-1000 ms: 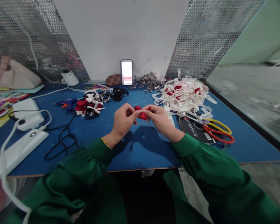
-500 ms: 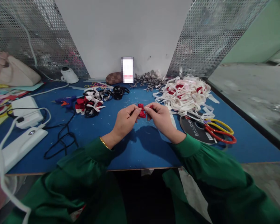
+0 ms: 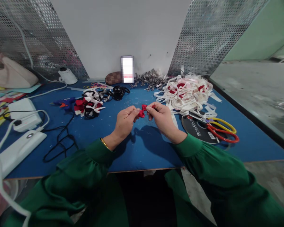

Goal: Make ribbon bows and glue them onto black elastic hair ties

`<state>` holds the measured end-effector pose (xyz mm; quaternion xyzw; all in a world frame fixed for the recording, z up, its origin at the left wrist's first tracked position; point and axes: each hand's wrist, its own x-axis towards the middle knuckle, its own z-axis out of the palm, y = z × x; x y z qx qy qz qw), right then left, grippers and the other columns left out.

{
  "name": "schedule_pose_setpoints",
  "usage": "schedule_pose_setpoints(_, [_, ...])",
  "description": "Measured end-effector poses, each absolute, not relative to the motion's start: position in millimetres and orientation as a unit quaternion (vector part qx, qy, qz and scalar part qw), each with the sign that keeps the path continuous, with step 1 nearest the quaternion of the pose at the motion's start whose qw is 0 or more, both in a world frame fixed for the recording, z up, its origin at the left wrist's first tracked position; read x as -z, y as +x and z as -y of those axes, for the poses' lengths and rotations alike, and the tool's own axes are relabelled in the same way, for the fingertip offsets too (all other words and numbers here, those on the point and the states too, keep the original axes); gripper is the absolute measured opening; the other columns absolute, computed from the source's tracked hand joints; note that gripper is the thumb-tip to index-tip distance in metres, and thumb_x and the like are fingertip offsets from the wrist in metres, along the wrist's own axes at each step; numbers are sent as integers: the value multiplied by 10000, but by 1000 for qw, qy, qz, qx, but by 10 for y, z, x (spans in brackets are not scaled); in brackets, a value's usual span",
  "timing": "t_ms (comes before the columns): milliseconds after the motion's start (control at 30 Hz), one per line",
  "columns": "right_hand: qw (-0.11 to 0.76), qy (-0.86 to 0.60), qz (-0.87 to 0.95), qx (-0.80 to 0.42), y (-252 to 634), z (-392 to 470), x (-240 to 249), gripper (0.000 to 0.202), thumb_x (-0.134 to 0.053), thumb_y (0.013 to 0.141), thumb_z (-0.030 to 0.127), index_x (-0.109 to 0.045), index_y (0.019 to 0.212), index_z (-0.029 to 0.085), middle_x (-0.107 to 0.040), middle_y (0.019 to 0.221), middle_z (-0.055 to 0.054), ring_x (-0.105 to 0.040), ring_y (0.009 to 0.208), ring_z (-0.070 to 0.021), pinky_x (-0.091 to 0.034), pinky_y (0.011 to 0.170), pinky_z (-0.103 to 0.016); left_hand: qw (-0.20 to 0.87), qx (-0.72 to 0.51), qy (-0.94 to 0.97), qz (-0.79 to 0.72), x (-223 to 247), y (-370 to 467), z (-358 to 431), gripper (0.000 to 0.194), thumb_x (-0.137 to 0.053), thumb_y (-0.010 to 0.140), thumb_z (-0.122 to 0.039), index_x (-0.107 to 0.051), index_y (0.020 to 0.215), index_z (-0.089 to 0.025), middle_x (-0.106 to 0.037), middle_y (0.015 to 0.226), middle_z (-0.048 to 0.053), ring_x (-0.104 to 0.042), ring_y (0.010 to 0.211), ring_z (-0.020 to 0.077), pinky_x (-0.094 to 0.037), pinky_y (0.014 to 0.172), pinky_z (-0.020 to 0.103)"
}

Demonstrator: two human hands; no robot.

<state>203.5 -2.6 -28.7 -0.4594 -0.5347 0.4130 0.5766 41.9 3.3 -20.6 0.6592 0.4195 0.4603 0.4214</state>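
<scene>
A small red ribbon bow is held above the middle of the blue table, pinched from both sides. My left hand closes its thumb and fingers on the bow's left part. On the other side, my right hand grips the bow between thumb and fingertips; part of the red ribbon is hidden by these fingers. To the left lies a group of red, white and black hair ties with bows. A heap of white and red ribbons is close behind my right hand.
Scissors with red and yellow handles rest on a black ribbon spool at the right. A blue glue gun and a white power strip lie at the left. Grey metal clips and a phone are at the back.
The bow has turned and tilted between my fingers, its loops now showing at a slant. My hands have shifted slightly, and the whole view has moved a little.
</scene>
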Motion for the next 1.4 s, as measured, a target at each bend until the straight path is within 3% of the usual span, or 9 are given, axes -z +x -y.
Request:
schedule_pose_setpoints(467, [598,-458,497,-431,2007,38,290,197,-673,797,337,-598,680,197,-578,594,36,-500,488,-84,-368,493,-244,455,-479,629,-410,221,443,-29,337,-572,909,-338,-558,606,-192,-487,547,-28,-404,538,112,-314,531,266])
schedule_pose_setpoints(633, [604,-430,508,-439,2031,27,261,191,-686,806,345,-633,705,191,-563,565,41,-494,512,-93,-389,527,-250,501,-487,600,-390,253,440,-80,380,-614,893,-491,-646,673,-183,-622,637,11,-536,620,130,-434,635,271])
schedule_pose_setpoints(767, [595,-427,529,-428,2042,37,230,166,-690,809,352,-675,754,196,-568,577,38,-496,554,-107,-406,567,-265,561,-474,544,-406,267,438,-106,461,-640,835,-621,-750,797,-175,-712,769,54,-597,695,156,-459,670,291])
schedule_pose_setpoints(967, [570,-450,608,-321,2049,51,291,129,-669,839,322,-727,808,211,-632,749,-6,-551,657,-136,-446,626,-295,591,-445,526,-419,238,442,-79,298,-823,696,-471,-787,773,-185,-711,743,35,-590,707,143,-440,669,265])
schedule_pose_setpoints(1200, [535,-466,690,-145,2041,134,283,175,-646,896,236,-620,726,204,-548,678,4,-504,643,-142,-377,609,-289,576,-497,488,-427,232,466,-76,216,-823,672,-380,-757,676,-174,-665,655,11,-533,637,107,-409,622,239])
schedule_pose_setpoints(1400, [428,-437,788,-66,2012,192,320,180,-532,936,209,-586,764,211,-596,792,-44,-514,674,-162,-365,630,-304,576,-494,478,-442,288,465,-96,247,-825,610,-369,-698,594,-157,-589,568,-12,-453,558,89,-383,568,240])
